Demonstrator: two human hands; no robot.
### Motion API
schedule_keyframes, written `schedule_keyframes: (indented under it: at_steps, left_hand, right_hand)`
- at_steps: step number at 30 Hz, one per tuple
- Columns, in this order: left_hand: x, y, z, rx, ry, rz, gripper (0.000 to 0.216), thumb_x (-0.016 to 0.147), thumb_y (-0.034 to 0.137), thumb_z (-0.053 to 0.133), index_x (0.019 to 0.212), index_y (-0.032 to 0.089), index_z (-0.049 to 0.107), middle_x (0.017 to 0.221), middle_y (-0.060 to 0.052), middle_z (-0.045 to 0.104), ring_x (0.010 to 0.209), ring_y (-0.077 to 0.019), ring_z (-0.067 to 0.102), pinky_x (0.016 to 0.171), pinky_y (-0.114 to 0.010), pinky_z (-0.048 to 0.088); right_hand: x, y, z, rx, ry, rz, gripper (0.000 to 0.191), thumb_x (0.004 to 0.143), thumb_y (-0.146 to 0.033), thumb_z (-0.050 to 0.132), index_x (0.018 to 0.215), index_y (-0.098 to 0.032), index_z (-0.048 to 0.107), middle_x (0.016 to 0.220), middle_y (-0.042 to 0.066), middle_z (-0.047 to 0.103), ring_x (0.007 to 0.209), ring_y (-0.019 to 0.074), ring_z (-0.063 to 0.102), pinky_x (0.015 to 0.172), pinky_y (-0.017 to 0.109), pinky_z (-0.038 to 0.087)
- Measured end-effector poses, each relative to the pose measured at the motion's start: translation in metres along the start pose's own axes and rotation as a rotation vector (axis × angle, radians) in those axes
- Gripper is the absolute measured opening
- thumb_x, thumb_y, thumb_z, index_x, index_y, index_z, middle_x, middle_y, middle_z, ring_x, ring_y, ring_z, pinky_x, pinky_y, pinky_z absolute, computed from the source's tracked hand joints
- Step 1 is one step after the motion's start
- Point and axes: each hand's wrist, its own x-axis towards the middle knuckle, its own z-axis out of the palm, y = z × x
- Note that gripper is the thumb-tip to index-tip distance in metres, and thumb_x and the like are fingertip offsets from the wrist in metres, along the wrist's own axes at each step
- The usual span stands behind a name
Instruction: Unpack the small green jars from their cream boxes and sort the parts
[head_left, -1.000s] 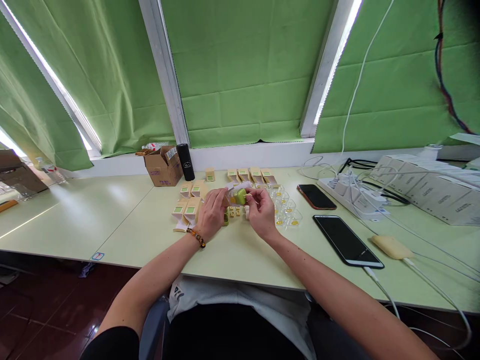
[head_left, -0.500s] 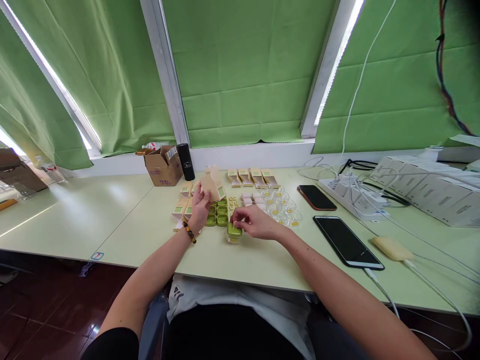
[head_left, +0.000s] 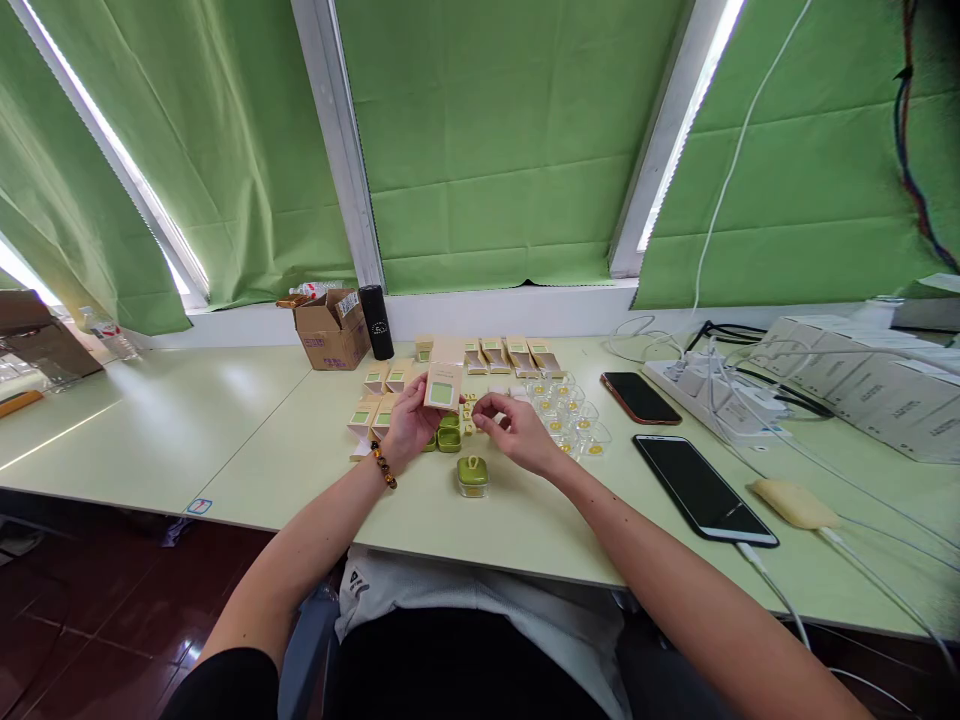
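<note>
My left hand (head_left: pixel 409 425), with a bead bracelet on the wrist, grips a small tan carton with a green window (head_left: pixel 442 386) and holds it upright above the table. My right hand (head_left: pixel 514 432) hovers just right of it, fingers curled in a pinch near some tiny yellow pieces (head_left: pixel 469 412); whether it holds anything I cannot make out. A small clear case with a green insert (head_left: pixel 472 475) stands alone on the table in front of both hands. Green trays (head_left: pixel 448 438) lie under the carton.
More tan cartons (head_left: pixel 375 395) lie left and in a back row (head_left: pixel 517 353). Clear cups with yellow dots (head_left: pixel 571 420) sit right. Two phones (head_left: pixel 639 397) (head_left: pixel 703 487), a power strip with cables (head_left: pixel 716 392), white boxes (head_left: pixel 862 385), a cardboard box (head_left: pixel 330 330) and a black cylinder (head_left: pixel 376 322) surround them.
The clear green case left both hands and now stands on the table. My left hand picked up a tan carton and brought it upright; my right hand let go of the case and rose.
</note>
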Motion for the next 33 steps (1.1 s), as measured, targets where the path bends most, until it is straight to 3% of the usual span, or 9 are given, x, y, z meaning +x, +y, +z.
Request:
schedule_keyframes:
  at_steps: [3, 8, 13, 17, 20, 24, 33]
  left_hand:
    - [0.0, -0.004, -0.001, 0.01, -0.04, -0.019, 0.057, 0.088, 0.058, 0.075, 0.127, 0.018, 0.066, 0.121, -0.015, 0.076, 0.111, -0.0358, 0.074, 0.085, -0.048, 0.062]
    - [-0.002, -0.012, -0.002, 0.055, -0.078, -0.047, 0.064, 0.086, 0.057, 0.079, 0.132, 0.016, 0.066, 0.12, -0.014, 0.076, 0.106, -0.0301, 0.074, 0.081, -0.04, 0.062]
    - [-0.006, -0.016, -0.002, 0.203, -0.056, -0.009, 0.068, 0.092, 0.062, 0.071, 0.144, 0.021, 0.06, 0.123, -0.01, 0.075, 0.104, -0.0234, 0.072, 0.081, -0.032, 0.058]
    - [-0.007, -0.016, -0.002, 0.358, -0.077, 0.129, 0.061, 0.098, 0.061, 0.063, 0.145, 0.022, 0.055, 0.131, -0.011, 0.073, 0.106, -0.0227, 0.07, 0.088, -0.034, 0.055]
    - [-0.008, -0.016, -0.004, 0.418, -0.135, 0.205, 0.062, 0.096, 0.054, 0.07, 0.147, 0.023, 0.053, 0.143, -0.013, 0.066, 0.121, -0.0256, 0.066, 0.099, -0.038, 0.052]
    - [-0.011, -0.018, -0.001, 0.473, -0.154, 0.215, 0.064, 0.095, 0.045, 0.073, 0.15, 0.025, 0.049, 0.152, -0.014, 0.059, 0.138, -0.0295, 0.056, 0.111, -0.042, 0.047]
    - [-0.012, -0.02, 0.003, 0.471, -0.106, 0.191, 0.059, 0.095, 0.044, 0.075, 0.144, 0.026, 0.047, 0.14, -0.013, 0.063, 0.127, -0.027, 0.062, 0.107, -0.041, 0.05]
  right_hand:
    - [0.002, 0.004, 0.005, 0.124, 0.139, 0.029, 0.035, 0.093, -0.053, 0.067, 0.108, -0.022, 0.07, 0.097, 0.007, 0.073, 0.086, 0.0207, 0.063, 0.061, 0.029, 0.047]
    - [0.002, 0.006, 0.016, 0.365, 0.109, 0.045, 0.053, 0.088, -0.066, 0.072, 0.12, -0.024, 0.071, 0.118, 0.009, 0.074, 0.095, 0.0224, 0.065, 0.078, 0.035, 0.056]
    - [0.003, 0.008, 0.022, 0.577, 0.093, 0.076, 0.053, 0.079, -0.066, 0.082, 0.111, -0.025, 0.075, 0.109, 0.007, 0.077, 0.097, 0.0229, 0.067, 0.083, 0.036, 0.058]
    - [0.006, 0.011, 0.019, 0.7, 0.222, 0.121, 0.048, 0.074, -0.061, 0.088, 0.103, -0.024, 0.075, 0.103, 0.005, 0.077, 0.088, 0.0187, 0.066, 0.071, 0.029, 0.057]
    - [0.008, 0.011, 0.016, 0.808, 0.243, 0.191, 0.051, 0.072, -0.06, 0.09, 0.103, -0.023, 0.074, 0.1, 0.005, 0.076, 0.082, 0.0171, 0.067, 0.064, 0.028, 0.058]
    - [0.009, 0.012, 0.017, 0.825, 0.232, 0.237, 0.054, 0.071, -0.062, 0.09, 0.101, -0.022, 0.072, 0.095, 0.004, 0.075, 0.076, 0.0169, 0.071, 0.064, 0.029, 0.061]
    - [0.009, 0.016, 0.022, 0.707, 0.249, 0.219, 0.058, 0.071, -0.064, 0.09, 0.105, -0.022, 0.068, 0.099, 0.005, 0.077, 0.082, 0.0183, 0.071, 0.065, 0.03, 0.061]
